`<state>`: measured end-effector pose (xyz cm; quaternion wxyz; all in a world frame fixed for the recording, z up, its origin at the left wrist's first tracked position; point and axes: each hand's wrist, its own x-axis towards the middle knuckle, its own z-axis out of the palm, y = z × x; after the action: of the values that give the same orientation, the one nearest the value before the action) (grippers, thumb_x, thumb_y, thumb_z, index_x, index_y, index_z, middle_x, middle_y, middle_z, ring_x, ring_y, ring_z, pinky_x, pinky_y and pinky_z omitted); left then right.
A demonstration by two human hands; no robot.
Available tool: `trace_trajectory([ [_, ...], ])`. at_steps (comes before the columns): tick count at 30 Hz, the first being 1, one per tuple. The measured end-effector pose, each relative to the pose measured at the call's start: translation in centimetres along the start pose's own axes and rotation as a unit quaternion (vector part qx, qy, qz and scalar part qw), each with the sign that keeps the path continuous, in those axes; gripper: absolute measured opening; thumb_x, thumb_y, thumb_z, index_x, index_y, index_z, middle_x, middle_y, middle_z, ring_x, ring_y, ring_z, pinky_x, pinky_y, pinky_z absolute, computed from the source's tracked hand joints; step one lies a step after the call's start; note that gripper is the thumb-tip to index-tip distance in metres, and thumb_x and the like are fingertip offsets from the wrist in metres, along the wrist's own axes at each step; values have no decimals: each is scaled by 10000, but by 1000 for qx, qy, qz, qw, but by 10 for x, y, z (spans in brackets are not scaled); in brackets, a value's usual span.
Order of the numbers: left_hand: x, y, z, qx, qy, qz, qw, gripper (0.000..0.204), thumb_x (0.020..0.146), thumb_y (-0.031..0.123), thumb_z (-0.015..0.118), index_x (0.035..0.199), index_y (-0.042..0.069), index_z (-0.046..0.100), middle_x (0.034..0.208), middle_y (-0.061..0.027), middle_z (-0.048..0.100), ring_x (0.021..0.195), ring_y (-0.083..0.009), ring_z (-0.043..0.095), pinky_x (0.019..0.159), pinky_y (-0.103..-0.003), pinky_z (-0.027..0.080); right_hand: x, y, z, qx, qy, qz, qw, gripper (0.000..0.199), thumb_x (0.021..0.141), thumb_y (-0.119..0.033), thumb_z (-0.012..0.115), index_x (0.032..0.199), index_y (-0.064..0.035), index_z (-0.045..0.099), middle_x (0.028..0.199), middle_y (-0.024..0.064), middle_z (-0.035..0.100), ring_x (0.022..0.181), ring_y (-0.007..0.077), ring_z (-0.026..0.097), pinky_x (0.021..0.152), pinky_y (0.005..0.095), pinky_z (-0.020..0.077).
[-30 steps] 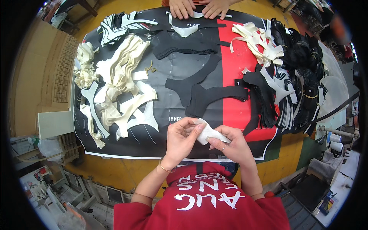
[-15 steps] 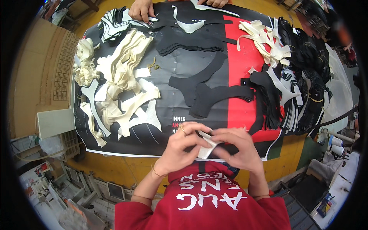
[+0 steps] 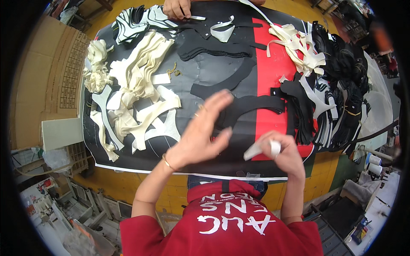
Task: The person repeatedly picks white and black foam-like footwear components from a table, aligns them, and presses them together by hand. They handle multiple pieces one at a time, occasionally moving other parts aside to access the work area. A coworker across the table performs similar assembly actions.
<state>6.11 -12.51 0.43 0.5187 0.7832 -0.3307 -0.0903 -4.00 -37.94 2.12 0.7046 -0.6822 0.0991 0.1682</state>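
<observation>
White fabric piece [image 3: 253, 152] – closed in the right hand's [image 3: 288, 154] curled fingers, above the table's [image 3: 133, 160] near edge, toward its right corner. The left hand [image 3: 200, 135], spread and apparently empty, is over black pieces [image 3: 255, 103] – contact unclear. Reaching for one seems in hand; next calls for a single-layer pinch.

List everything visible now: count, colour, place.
White fabric: count unclear, white, near right
Black pieces: several, black, table centre
Curved piece: one, white, far middle
Striped pieces: many, black, white, far left
Cream pieces: many, cream, left and far right
Black bundles: several, mostly black, right
Table cover: one, black, red, beneath
Cardboard: count unclear, brown, left
Spools: at least two, white, right
Co-worker's hand: one clear, far edge
Shirt: one, red, bottom
Left grip: one, open, centre
Right grip: one, holding white fabric
</observation>
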Motion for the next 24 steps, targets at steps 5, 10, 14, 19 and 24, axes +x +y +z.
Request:
trace_trajectory([
  [5,22,-34,-18,339,-58,-84,935,591,959,301,652,1495,144,456,1567,-199,389,1464,-396,342,1210,-527,234,59,-26,-12,-214,-5,-119,970,184,943,-62,691,1116,2,680,1068,57,669,960,105,609,844,271,484],
  [10,44,-59,-36,442,-10,-82,893,585,959,219,637,1507,151,448,1551,-237,401,1469,-412,330,1202,-552,237,110,-35,4,-318,10,-62,946,257,969,-177,662,1138,17,670,1018,89,706,881,128,617,808,300,485],
  [14,52,-60,-37,463,91,-39,881,595,937,173,662,1492,110,457,1545,-224,413,1446,-404,369,1199,-541,251,108,-29,10,-316,15,-40,948,248,961,-166,672,1132,14,681,1023,101,712,855,131,619,792,310,486],
  [19,10,-16,10,229,79,-48,969,589,828,277,799,1337,63,593,1428,-205,501,1273,-399,519,1112,-509,351,99,-16,11,-147,94,-83,981,237,1004,-121,644,1201,6,678,1013,9,685,870,66,581,763,233,463],
  [24,1,-12,39,277,114,-51,953,549,793,246,825,1268,41,639,1303,-176,589,1149,-372,577,997,-453,451,77,-22,0,-35,109,-52,992,259,1015,-158,640,1199,20,682,968,16,673,770,19,521,673,183,404],
])
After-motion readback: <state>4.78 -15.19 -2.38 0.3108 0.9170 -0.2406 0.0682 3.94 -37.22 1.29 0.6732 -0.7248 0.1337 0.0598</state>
